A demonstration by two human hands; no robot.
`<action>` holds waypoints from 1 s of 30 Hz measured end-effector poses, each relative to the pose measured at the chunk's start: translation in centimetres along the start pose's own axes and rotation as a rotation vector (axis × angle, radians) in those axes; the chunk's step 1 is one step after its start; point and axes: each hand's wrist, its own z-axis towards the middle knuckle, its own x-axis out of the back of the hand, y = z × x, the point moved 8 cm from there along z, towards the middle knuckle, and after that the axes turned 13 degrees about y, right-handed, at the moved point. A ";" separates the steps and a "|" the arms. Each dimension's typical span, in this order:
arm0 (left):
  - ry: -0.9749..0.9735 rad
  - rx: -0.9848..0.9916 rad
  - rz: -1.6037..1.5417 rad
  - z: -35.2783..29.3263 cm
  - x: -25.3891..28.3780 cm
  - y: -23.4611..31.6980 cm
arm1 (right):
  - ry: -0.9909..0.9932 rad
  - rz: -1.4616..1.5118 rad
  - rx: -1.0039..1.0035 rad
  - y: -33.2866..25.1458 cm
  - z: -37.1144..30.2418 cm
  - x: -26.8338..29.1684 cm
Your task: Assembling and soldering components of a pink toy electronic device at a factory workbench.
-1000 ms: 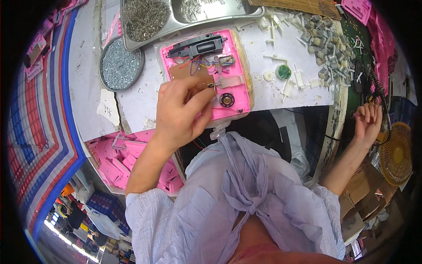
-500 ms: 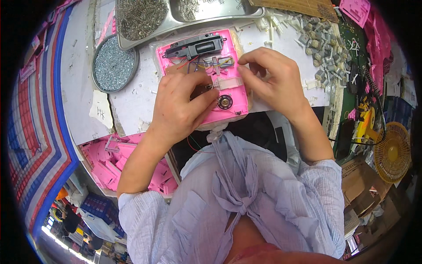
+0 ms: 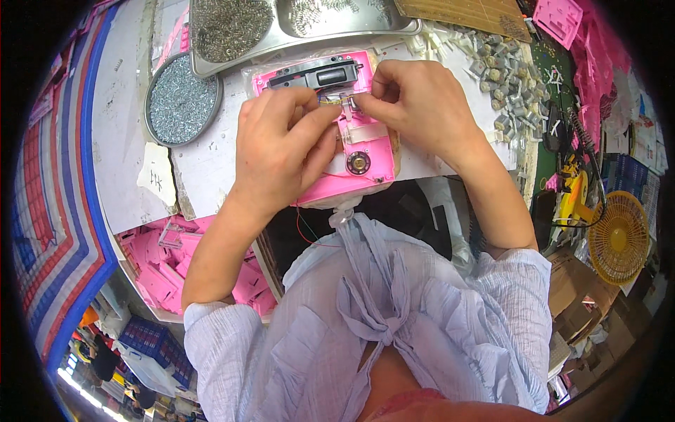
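Observation:
A pink plastic casing (image 3: 369,144) lies open on the white worktable (image 3: 204,165), with a black part (image 3: 316,74) along its far edge and a round speaker (image 3: 358,163) near its front. My left hand (image 3: 281,144) rests on the casing's left half, thumb and fingers pinched at a small metal part (image 3: 336,100) in the middle. My right hand (image 3: 422,98) comes in from the right, and its fingertips pinch the same small part from the other side. What sits under the fingers is hidden.
A round tin of small screws (image 3: 181,100) sits left of the casing. Metal trays of springs (image 3: 232,24) lie behind it. Small grey parts (image 3: 503,74) are heaped at the right. A bin of pink casings (image 3: 158,257) is below the table; a yellow fan (image 3: 619,235) is at right.
My right hand came from far right onto the casing and now meets my left hand at its middle. My left hand shifted slightly toward the casing's far end.

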 end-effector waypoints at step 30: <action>-0.340 -0.521 -0.103 5.1 -2.9 -0.8 | 0.324 -0.301 -0.198 16.7 7.6 11.8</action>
